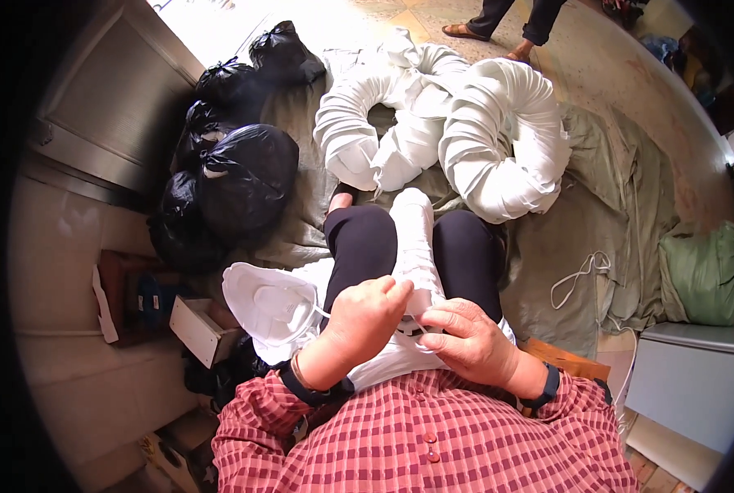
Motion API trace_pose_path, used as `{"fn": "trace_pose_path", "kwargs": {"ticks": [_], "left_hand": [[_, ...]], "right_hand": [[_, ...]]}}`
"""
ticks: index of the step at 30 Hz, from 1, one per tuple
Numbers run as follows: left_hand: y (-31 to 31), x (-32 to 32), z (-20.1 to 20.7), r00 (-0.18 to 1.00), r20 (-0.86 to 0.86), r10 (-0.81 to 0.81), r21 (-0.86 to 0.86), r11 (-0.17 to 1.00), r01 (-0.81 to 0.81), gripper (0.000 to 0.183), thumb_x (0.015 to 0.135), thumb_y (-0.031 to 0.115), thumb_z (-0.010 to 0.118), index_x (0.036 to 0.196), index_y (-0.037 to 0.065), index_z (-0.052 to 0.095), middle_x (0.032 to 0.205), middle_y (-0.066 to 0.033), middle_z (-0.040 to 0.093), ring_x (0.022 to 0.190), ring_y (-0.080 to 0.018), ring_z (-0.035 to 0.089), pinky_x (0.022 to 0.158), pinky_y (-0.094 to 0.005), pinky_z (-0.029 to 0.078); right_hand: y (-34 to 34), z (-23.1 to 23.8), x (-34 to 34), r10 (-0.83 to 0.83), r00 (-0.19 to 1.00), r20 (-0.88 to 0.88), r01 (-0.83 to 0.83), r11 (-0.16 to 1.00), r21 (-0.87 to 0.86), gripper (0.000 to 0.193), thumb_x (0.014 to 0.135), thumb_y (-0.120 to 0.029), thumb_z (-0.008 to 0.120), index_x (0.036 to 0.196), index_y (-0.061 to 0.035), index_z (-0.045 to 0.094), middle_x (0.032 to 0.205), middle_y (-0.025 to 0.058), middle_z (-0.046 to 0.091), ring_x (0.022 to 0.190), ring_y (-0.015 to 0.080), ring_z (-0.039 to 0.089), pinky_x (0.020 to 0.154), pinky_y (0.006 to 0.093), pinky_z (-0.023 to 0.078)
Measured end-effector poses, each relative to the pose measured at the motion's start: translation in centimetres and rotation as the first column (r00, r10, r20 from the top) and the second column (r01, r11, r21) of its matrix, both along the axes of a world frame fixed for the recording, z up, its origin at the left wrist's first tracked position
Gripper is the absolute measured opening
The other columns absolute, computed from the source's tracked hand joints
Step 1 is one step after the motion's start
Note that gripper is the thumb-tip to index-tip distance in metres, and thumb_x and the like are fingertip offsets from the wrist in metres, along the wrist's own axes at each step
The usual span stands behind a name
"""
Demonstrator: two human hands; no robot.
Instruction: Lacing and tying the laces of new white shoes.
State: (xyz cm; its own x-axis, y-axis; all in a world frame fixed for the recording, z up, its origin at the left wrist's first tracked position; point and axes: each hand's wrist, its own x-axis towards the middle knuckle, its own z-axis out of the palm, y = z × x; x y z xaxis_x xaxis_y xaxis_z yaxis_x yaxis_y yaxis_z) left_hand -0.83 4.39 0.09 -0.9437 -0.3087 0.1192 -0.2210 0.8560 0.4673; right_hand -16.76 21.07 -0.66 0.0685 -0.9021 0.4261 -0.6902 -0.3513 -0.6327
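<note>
A long stack of nested white cup-shaped pieces [415,234], resembling moulded face masks, lies between my thighs with its near end at my hands. My left hand [367,316] is closed, thumb and fingers pressed together over that near end; what they pinch is hidden. Opposite it, my right hand [470,341] has its fingers bent round the edge of a white piece, with a small dark gap showing between the hands. Beside my left wrist, a loose white cup-shaped piece [276,308] lies hollow side up. White cloth covers my lap below the hands.
Ring-shaped bundles of nested white pieces [507,144] lie ahead on a grey-green sheet [548,271]. Several tied black bags [248,177] stand at left, near a small open drawer [205,330]. At right are a green bag [704,275], a grey-topped box [696,370] and a white cord [581,271]. A person's legs [515,16] stand beyond.
</note>
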Motion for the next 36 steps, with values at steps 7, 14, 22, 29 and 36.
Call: {"fn": "trace_pose_path", "kwargs": {"ticks": [7,14,22,29,36], "left_hand": [[0.9,2.3,-1.7,0.988,0.046,-0.147,-0.193,0.969,0.153,0.044,0.084,0.014,0.065,0.126,0.005,0.062,0.083,-0.0027,0.059,0.073,-0.022,0.063,0.062,-0.034,0.052],[-2.6,2.5,2.5,0.805,-0.362,0.47,0.179,0.883,-0.435,0.03,0.091,-0.001,0.067,0.12,0.002,0.064,0.101,-0.014,0.064,0.085,-0.0261,0.064,0.075,-0.035,0.052],[3.7,-1.1,1.9,0.928,-0.371,-0.044,0.378,0.905,0.194,0.025,0.088,0.006,0.073,0.111,0.0,0.067,0.095,-0.0168,0.067,0.088,-0.0331,0.068,0.079,-0.0389,0.056],[-3.2,4.4,-1.7,0.695,-0.159,0.701,0.962,-0.048,0.269,0.024,0.109,0.028,0.05,0.097,0.008,0.058,0.081,-0.0029,0.063,0.073,-0.0171,0.063,0.085,-0.0401,0.057],[-11.2,9.9,-6.4,0.557,0.101,0.825,0.866,-0.349,0.359,0.031,0.11,0.028,0.045,0.088,0.01,0.057,0.069,0.0022,0.048,0.065,-0.0105,0.05,0.07,-0.0285,0.044]], "right_hand": [[1.5,-1.1,0.5,0.069,0.971,-0.229,-0.067,0.998,0.017,0.018,0.08,-0.004,0.071,0.098,-0.0041,0.068,0.116,0.0106,0.065,0.11,0.03,0.063,0.096,0.0442,0.051],[-0.2,4.9,-1.4,-0.175,0.396,0.902,-0.096,0.968,0.23,0.016,0.105,-0.01,0.056,0.107,0.0009,0.068,0.105,0.0051,0.064,0.092,0.0123,0.06,0.085,0.0276,0.05],[-3.1,11.2,-1.3,0.144,0.409,0.901,-0.12,0.987,-0.103,0.022,0.109,-0.013,0.049,0.118,0.003,0.062,0.107,0.0105,0.067,0.099,0.0146,0.063,0.087,0.0272,0.05],[4.0,4.4,-10.0,-0.038,-0.054,0.998,0.291,0.955,0.052,0.021,0.102,-0.017,0.061,0.116,-0.0049,0.07,0.099,0.0057,0.07,0.1,0.0209,0.066,0.103,0.0407,0.051],[9.3,-11.0,-13.0,-0.201,-0.626,0.754,0.311,0.822,0.477,0.021,0.101,-0.015,0.059,0.119,-0.0057,0.066,0.073,-0.0006,0.056,0.072,0.0159,0.057,0.068,0.031,0.052]]}}
